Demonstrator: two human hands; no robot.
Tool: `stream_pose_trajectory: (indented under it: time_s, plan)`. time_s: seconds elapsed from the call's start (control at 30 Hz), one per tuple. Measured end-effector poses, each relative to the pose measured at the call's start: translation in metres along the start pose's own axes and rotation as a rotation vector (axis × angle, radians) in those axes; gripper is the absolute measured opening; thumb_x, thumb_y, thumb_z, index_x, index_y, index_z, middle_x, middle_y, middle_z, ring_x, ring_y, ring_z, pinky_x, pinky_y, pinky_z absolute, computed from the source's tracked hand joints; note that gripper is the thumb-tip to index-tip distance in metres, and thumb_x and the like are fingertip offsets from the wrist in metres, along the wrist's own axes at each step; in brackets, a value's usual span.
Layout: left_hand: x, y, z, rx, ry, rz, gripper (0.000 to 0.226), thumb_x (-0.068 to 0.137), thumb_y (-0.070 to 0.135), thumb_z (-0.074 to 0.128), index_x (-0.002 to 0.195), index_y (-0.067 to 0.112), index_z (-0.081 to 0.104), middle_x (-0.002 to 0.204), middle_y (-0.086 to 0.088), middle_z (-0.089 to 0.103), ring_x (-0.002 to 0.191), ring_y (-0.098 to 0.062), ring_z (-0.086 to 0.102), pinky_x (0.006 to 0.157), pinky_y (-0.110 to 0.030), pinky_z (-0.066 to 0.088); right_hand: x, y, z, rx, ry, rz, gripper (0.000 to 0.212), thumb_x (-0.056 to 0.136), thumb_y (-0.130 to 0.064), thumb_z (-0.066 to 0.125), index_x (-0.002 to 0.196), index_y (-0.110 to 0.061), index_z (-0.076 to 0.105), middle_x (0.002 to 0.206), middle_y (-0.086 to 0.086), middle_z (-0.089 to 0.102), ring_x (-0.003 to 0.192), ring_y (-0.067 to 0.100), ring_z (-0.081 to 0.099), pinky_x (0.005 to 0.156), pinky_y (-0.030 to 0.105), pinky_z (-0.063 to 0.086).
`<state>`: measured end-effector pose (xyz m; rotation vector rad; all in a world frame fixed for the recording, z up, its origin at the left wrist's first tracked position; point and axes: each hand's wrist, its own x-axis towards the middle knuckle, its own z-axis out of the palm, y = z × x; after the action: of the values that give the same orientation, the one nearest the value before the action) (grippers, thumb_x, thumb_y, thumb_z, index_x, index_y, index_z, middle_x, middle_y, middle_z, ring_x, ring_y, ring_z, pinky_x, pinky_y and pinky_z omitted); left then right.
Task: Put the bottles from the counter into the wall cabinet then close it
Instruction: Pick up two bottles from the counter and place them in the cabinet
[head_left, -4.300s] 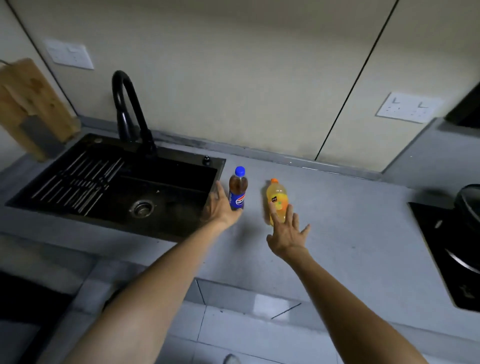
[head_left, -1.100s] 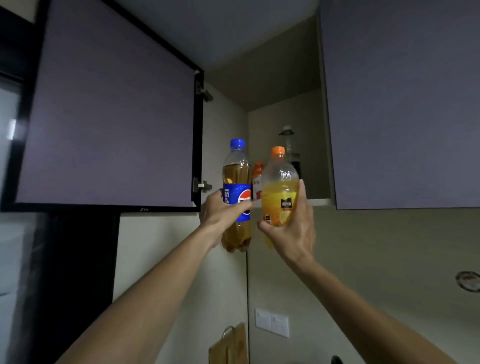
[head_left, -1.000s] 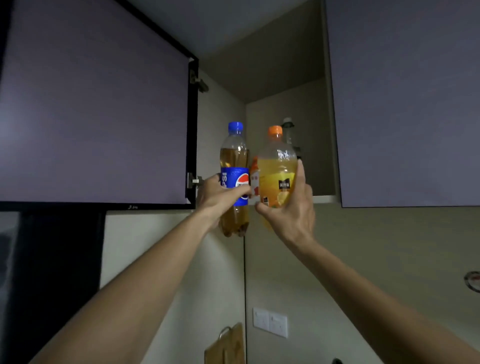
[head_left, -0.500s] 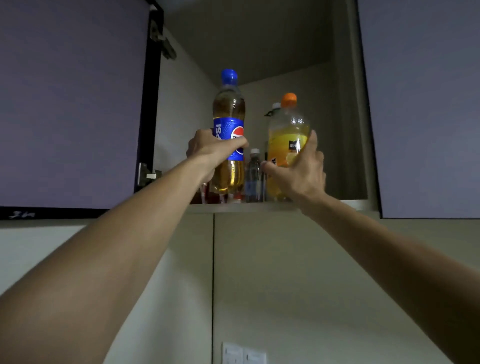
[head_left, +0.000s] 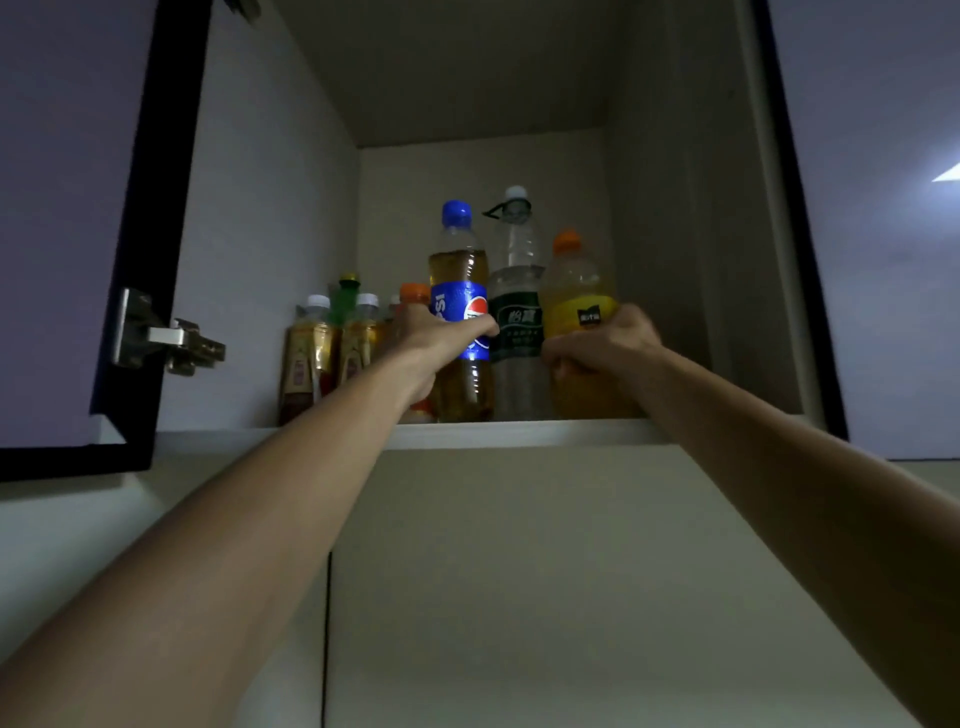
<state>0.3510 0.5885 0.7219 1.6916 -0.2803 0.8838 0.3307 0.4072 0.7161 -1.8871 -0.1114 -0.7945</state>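
Note:
The wall cabinet (head_left: 519, 434) stands open above me. My left hand (head_left: 441, 338) grips the cola bottle (head_left: 460, 270), blue cap and blue label, standing upright at the shelf's front. My right hand (head_left: 602, 340) grips the orange drink bottle (head_left: 574, 291), orange cap, also upright on the shelf near the right wall. A tall clear water bottle (head_left: 517, 291) with a dark green label stands between the two. Both forearms reach up into the cabinet.
The cabinet door (head_left: 67, 218) hangs open on the left, its hinge (head_left: 166, 338) showing. Several small tea and juice bottles (head_left: 332, 338) crowd the shelf's left side. A shut cabinet door (head_left: 872, 234) flanks the right. Beige wall panels lie below.
Both hands have carried the bottles from the counter up into the cabinet. In the last half second the bottles dropped onto the shelf, either side of the water bottle.

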Motion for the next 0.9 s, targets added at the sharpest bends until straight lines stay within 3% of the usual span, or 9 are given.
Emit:
stream_pose_trajectory:
  time_s: [0.13,0.23,0.33,0.4,0.5,0.6,0.73,0.8,0.9]
  plan:
    - [0.009,-0.012,0.008,-0.001,-0.091,0.021,0.042,0.061,0.034,0.09,0.092,0.023,0.064,0.095,-0.005,0.071,0.086,-0.02,0.069,0.086,-0.038,0.057,0.006,0.01,0.0,-0.075,-0.036,-0.011,0.052,0.064,-0.03,0.091,0.104,-0.016,0.061,0.094,0.003,0.063,0.083,0.014,0.061,0.072,0.026,0.05]
    - [0.014,-0.016,0.005,0.003,-0.159,0.016,0.045,0.063,0.036,0.09,0.096,0.022,0.064,0.098,-0.005,0.071,0.092,-0.021,0.068,0.09,-0.04,0.055,0.01,0.012,0.002,-0.191,-0.059,-0.073,0.064,0.066,-0.043,0.088,0.118,-0.021,0.061,0.102,-0.001,0.063,0.092,0.015,0.059,0.07,0.023,0.044]
    - [0.011,-0.015,0.001,0.053,-0.24,0.043,0.058,0.064,0.039,0.09,0.111,0.018,0.064,0.103,-0.004,0.069,0.095,-0.017,0.065,0.083,-0.032,0.053,0.007,0.011,0.002,-0.154,-0.058,-0.056,0.056,0.07,-0.051,0.083,0.115,-0.02,0.065,0.106,0.001,0.069,0.096,0.017,0.066,0.072,0.026,0.05]
    - [0.008,-0.016,-0.004,0.11,-0.318,0.023,0.063,0.062,0.036,0.091,0.116,0.019,0.062,0.108,-0.002,0.068,0.1,-0.018,0.062,0.08,-0.031,0.05,0.005,0.011,-0.001,-0.08,-0.057,-0.014,0.049,0.074,-0.046,0.082,0.112,-0.019,0.067,0.106,0.006,0.071,0.093,0.018,0.069,0.074,0.027,0.056]
    - [0.007,-0.02,-0.015,0.194,-0.402,-0.027,0.086,0.044,0.047,0.095,0.12,0.023,0.06,0.115,0.0,0.065,0.106,-0.018,0.06,0.073,-0.03,0.05,0.003,0.013,-0.004,-0.087,-0.046,0.013,0.042,0.076,-0.042,0.081,0.105,-0.018,0.062,0.1,0.005,0.066,0.086,0.016,0.065,0.078,0.029,0.055]
    - [0.009,-0.023,-0.02,0.169,-0.407,-0.03,0.091,0.048,0.045,0.095,0.128,0.023,0.056,0.122,0.0,0.063,0.111,-0.019,0.058,0.074,-0.03,0.047,0.01,0.015,-0.003,-0.293,0.024,0.012,0.044,0.08,-0.048,0.076,0.104,-0.019,0.052,0.088,0.002,0.054,0.078,0.015,0.055,0.073,0.031,0.048]
    - [0.014,-0.029,-0.024,0.147,-0.386,0.004,0.084,0.052,0.035,0.096,0.125,0.021,0.057,0.118,-0.002,0.065,0.107,-0.02,0.062,0.084,-0.034,0.051,0.021,0.01,-0.004,-0.399,0.011,0.074,0.068,0.067,-0.045,0.086,0.117,-0.012,0.053,0.103,0.005,0.06,0.097,0.025,0.061,0.081,0.034,0.052]
    - [0.017,-0.033,-0.026,0.133,-0.356,0.019,0.085,0.052,0.032,0.096,0.126,0.02,0.056,0.118,-0.001,0.065,0.107,-0.019,0.062,0.088,-0.034,0.05,0.025,0.006,-0.005,-0.429,0.006,0.073,0.06,0.071,-0.032,0.087,0.113,-0.012,0.049,0.103,0.008,0.054,0.097,0.027,0.055,0.081,0.033,0.049]
    - [0.019,-0.038,-0.028,0.124,-0.325,0.034,0.082,0.056,0.029,0.095,0.127,0.02,0.055,0.119,-0.001,0.064,0.107,-0.019,0.06,0.085,-0.032,0.046,0.032,0.006,-0.003,-0.548,-0.051,0.091,0.043,0.081,-0.026,0.079,0.107,-0.006,0.05,0.086,0.009,0.048,0.092,0.027,0.052,0.076,0.033,0.046]
